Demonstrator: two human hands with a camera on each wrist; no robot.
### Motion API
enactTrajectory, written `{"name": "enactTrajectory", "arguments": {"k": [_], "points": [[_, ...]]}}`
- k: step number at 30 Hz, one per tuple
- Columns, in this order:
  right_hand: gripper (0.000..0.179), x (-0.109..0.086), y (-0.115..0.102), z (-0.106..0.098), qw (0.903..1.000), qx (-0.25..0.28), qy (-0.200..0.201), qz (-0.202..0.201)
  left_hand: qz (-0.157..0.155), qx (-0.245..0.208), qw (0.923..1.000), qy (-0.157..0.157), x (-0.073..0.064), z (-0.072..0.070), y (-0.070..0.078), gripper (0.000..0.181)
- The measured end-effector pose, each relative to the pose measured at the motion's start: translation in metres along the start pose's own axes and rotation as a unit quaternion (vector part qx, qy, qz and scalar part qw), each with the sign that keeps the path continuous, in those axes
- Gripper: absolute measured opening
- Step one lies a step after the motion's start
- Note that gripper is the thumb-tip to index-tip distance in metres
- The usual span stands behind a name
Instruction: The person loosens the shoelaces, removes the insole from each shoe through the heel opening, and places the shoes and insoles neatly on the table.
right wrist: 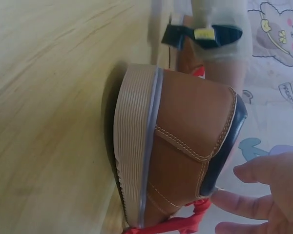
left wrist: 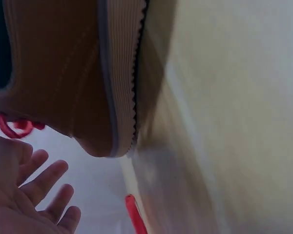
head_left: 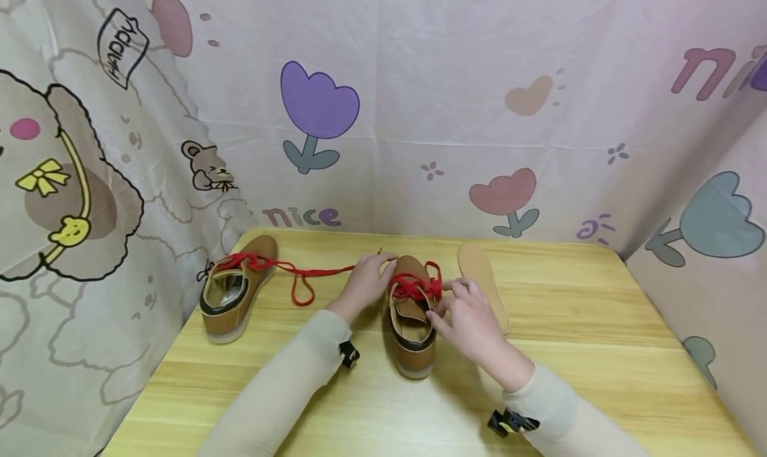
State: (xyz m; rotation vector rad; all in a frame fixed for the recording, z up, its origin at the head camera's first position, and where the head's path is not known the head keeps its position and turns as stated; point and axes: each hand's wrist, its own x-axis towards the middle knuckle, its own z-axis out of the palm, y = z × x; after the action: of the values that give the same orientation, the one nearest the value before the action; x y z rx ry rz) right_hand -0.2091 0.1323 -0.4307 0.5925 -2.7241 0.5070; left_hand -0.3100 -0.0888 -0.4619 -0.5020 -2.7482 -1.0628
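A brown shoe (head_left: 415, 360) with a dark collar and red laces (head_left: 407, 286) stands on the table, its toe pointing away. One lace loop sticks up at its right side. My left hand (head_left: 367, 282) is at the shoe's left near the toe; in the left wrist view its fingers (left wrist: 49, 178) are loosely spread close to the lace. On the other side, my right hand (head_left: 470, 316) is beside the collar and lace. Its fingers (right wrist: 249, 204) look relaxed, with nothing pinched between them in the right wrist view. Whether the fingertips touch the shoe is hard to tell.
A second brown shoe (head_left: 223, 325) stands at the left, its long red lace (head_left: 323, 272) stretched across the table toward my left hand. Right of the near shoe lies a tan insole (head_left: 487, 280). Patterned curtains (head_left: 383, 110) surround the wooden table (head_left: 599, 350).
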Motion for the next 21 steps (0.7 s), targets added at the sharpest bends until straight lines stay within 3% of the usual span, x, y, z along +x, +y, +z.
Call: {"name": "enactTrajectory", "arguments": {"k": [8, 15, 21], "points": [[0.031, 0.001, -0.001, 0.003, 0.9996, -0.027, 0.005, -0.002, -0.029, -0.019, 0.999, -0.027, 0.019, 0.008, -0.008, 0.034], [0.032, 0.0, -0.001, 0.007, 0.999, -0.045, -0.001, 0.002, -0.083, -0.034, 0.9948, -0.047, 0.023, 0.023, -0.021, 0.039], [0.03, 0.0, 0.0, 0.01, 0.9988, -0.047, -0.013, 0.008, -0.11, -0.059, 0.9911, -0.048, 0.023, 0.026, -0.022, 0.044]]}}
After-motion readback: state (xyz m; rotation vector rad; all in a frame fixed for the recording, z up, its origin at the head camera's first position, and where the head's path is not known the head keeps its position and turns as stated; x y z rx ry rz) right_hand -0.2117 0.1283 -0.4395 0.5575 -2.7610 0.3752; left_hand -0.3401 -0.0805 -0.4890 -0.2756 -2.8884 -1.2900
